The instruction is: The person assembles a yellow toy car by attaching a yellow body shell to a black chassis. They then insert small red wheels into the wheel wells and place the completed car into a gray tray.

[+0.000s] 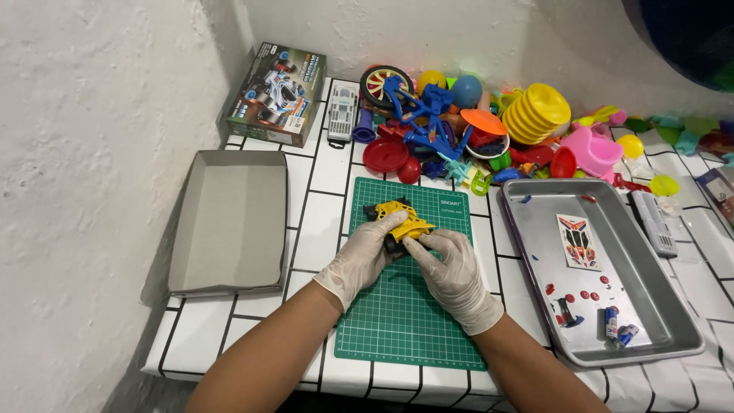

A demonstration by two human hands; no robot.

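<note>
A small yellow toy car (399,215) with black wheels rests on the green cutting mat (405,321). Both my hands wear white gloves. My left hand (365,255) grips the car from its near left side, fingers curled over the body. My right hand (451,269) pinches the car's right end with fingertips and thumb. The underside of the car is hidden by my fingers.
A grey cardboard box lid (229,222) lies at the left. A toy car box (277,93) stands at the back left. A pile of colourful plastic toys (489,126) fills the back. A metal tray (657,306) at the right holds a sticker sheet (578,241) and small parts.
</note>
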